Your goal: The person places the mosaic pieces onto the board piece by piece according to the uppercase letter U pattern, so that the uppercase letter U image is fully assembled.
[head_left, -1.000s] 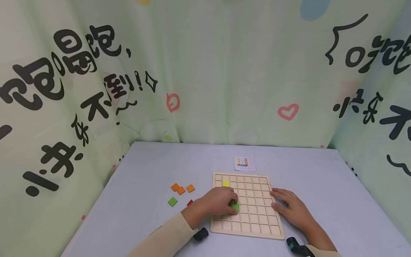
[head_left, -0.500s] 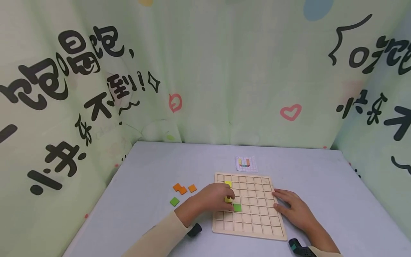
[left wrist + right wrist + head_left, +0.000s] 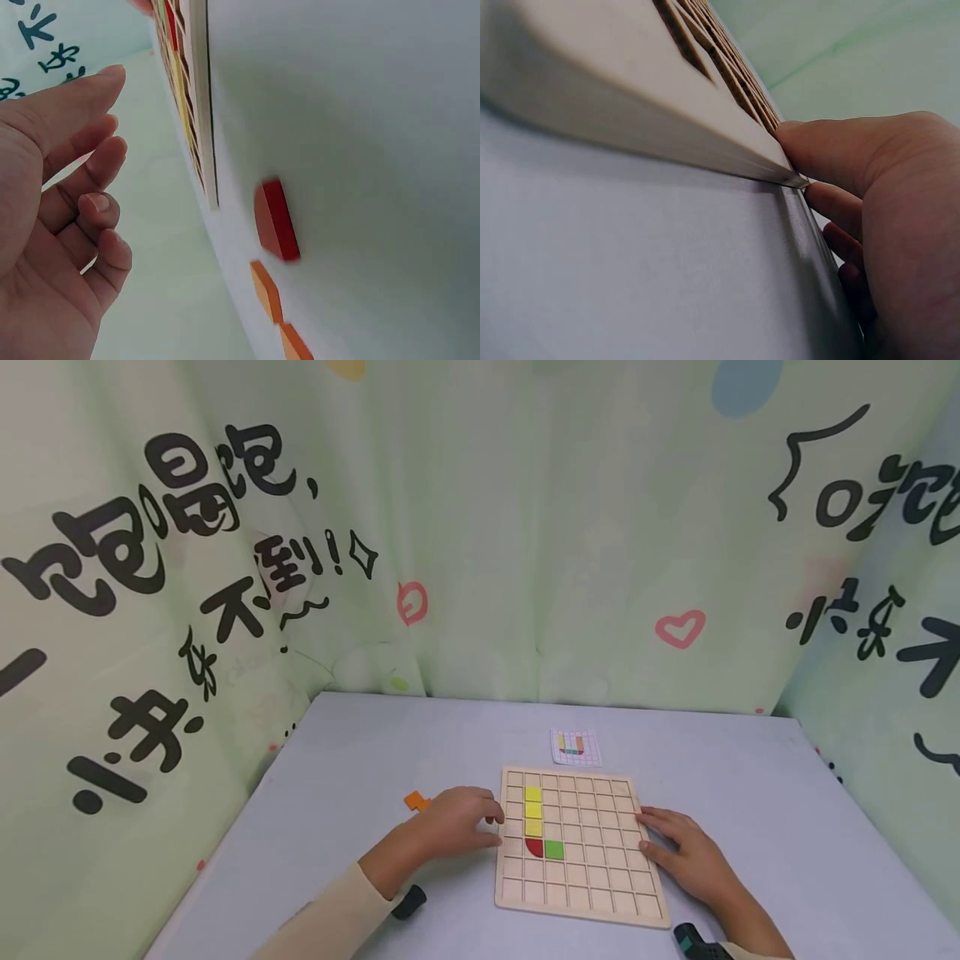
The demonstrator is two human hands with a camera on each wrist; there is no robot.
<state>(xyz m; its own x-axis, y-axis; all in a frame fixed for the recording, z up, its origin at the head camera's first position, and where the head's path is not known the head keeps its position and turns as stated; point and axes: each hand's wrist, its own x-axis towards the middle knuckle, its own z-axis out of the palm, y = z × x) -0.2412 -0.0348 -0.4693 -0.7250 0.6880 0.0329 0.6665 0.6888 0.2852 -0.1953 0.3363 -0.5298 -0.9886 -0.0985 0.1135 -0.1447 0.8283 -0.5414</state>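
Note:
My left hand (image 3: 450,822) hovers just left of the wooden grid board (image 3: 600,877), fingers loosely curved; the left wrist view shows nothing between them. Three yellow square tiles (image 3: 533,810) sit in a column on the board. Directly below them lies a red quarter-round tile (image 3: 534,847), with a green square tile (image 3: 554,850) to its right. My right hand (image 3: 690,852) rests against the board's right edge, its thumb touching the rim in the right wrist view. On the table near my left hand is a loose red tile (image 3: 276,221), which the hand hides in the head view.
Orange tiles (image 3: 416,800) lie on the table left of the board, partly behind my left hand. Beyond the board lies a small pattern card (image 3: 576,747) with a coloured U shape on a grid. Printed curtains (image 3: 480,527) enclose the white table (image 3: 337,760).
My left hand has let go of the red quarter-round tile on the board and drawn back left off it, uncovering the yellow column. It now covers some loose tiles. The right hand stays put.

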